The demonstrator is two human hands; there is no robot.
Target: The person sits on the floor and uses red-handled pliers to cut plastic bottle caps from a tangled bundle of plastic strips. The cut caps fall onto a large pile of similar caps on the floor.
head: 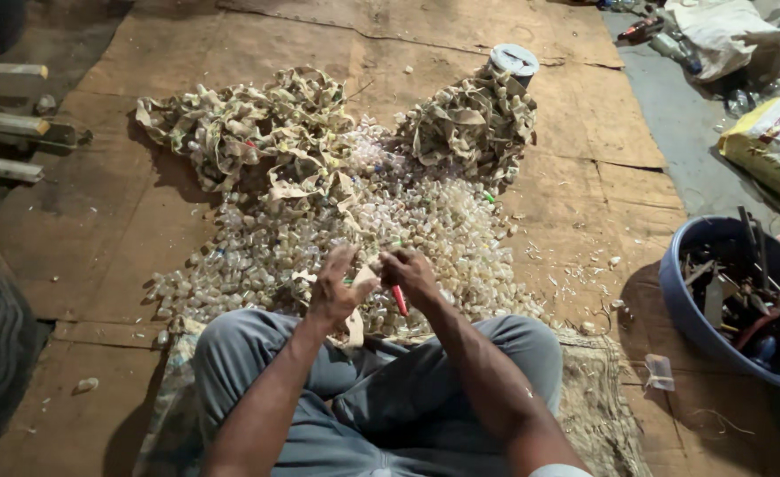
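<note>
**Ana:** Head view, the only one we have. What do you see in the hands?

**Ben:** The person sits cross-legged on cardboard sheets laid over the floor. The left hand has its fingers curled around a pale paper-like strip that hangs down toward the lap. The right hand is closed on a small red-handled tool, its tip pointing down between the knees. The two hands are almost touching.

**Ana:** And around them?

**Ben:** Just in front lies a wide heap of small clear pieces, too small to identify. Beyond it sit two mounds of crumpled strips, and a white-lidded can stands behind the right-hand mound. A blue basin with mixed tools is off to the person's right.

**Ana:** What could go wrong?

**Ben:** My judgement: the tool works very near the left fingers, so a slip could nick them. The light is dim, which makes that likelier. Loose pieces could also scatter off the cardboard, because the heap has no edge holding it.
</note>
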